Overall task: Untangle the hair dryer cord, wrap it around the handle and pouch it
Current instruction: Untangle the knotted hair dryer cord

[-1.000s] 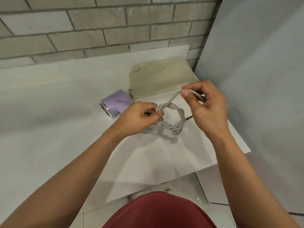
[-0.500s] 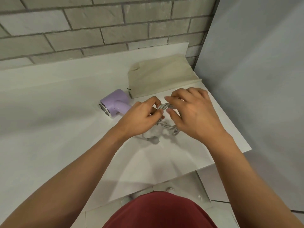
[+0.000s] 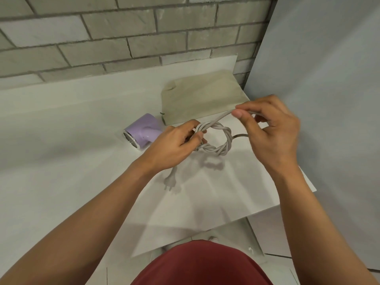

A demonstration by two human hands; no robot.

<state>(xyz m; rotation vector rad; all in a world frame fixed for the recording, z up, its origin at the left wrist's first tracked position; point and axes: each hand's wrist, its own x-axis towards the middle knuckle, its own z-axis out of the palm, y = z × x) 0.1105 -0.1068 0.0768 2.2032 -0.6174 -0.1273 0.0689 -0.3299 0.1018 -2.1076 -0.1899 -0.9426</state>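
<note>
Two hands, change: half a second ago both sat bunched over the twist; now the right one has moved up and to the right, drawing one strand out, and the loop shows again.
Meaning: judged as mid-untangle, one strand being fed free of the knot. Wrapping and pouching not begun.
Hair dryer [image 3: 141, 130]: lilac, on its side on the white counter [image 3: 61, 140], left of the hands. Chrome barrel end faces near-left; handle mostly hidden behind the left hand.
Plug [image 3: 170, 181]: pale grey, low beside the left wrist; cannot tell whether it touches the counter.
Left hand [image 3: 174, 145]: thumb and curled fingers pinch the left side of the ring where the strands cross.
Cord [image 3: 223, 145]: between the hands, just above the counter. Pale grey, several strands wound round each other like rope, forming one tight ring. A darker length leaves the ring on its right side.
Pouch [image 3: 201, 97]: beige fabric, lying flat at the far right of the counter, beyond the cord; opening not visible.
Right hand [image 3: 275, 130]: thumb and forefinger pinch the freed strand, held taut up to the right; other fingers curled loosely.
</note>
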